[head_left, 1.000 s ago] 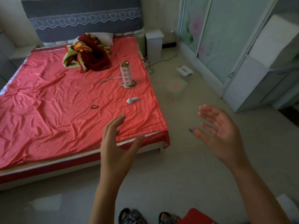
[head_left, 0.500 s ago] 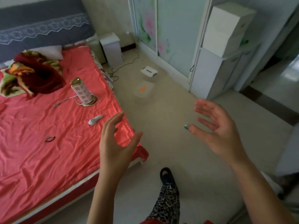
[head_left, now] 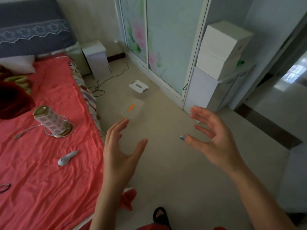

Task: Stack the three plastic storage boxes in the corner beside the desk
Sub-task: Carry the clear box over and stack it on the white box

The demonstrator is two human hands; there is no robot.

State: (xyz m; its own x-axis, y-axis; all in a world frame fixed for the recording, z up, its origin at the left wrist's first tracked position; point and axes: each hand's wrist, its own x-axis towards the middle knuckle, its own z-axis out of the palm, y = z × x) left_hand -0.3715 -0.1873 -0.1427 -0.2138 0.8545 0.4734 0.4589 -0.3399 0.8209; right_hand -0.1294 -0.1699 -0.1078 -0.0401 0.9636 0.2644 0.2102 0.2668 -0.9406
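Two plastic storage boxes stand on the beige floor between the bed and the wardrobe. The nearer one is a clear box (head_left: pixel 132 109) with an orange latch on its lid. Behind it sits a clear box with a white lid (head_left: pixel 138 86) and grey clips. A third box is not visible. My left hand (head_left: pixel 120 151) and my right hand (head_left: pixel 214 138) are raised in front of me, palms facing each other, fingers spread and empty. Both hands are short of the clear box, with the left fingertips just below it in the view.
A bed with a red sheet (head_left: pixel 41 146) fills the left side, carrying a small lamp (head_left: pixel 51 122) and a cable. A white bedside cabinet (head_left: pixel 96 58) stands at the back. A wardrobe with sliding doors (head_left: pixel 166 47) and white stacked units (head_left: pixel 217 60) line the right; a doorway (head_left: pixel 285 77) opens far right.
The view has swung right and moved forward, so the boxes on the floor are nearer and more central. Both hands stay raised, open and empty.
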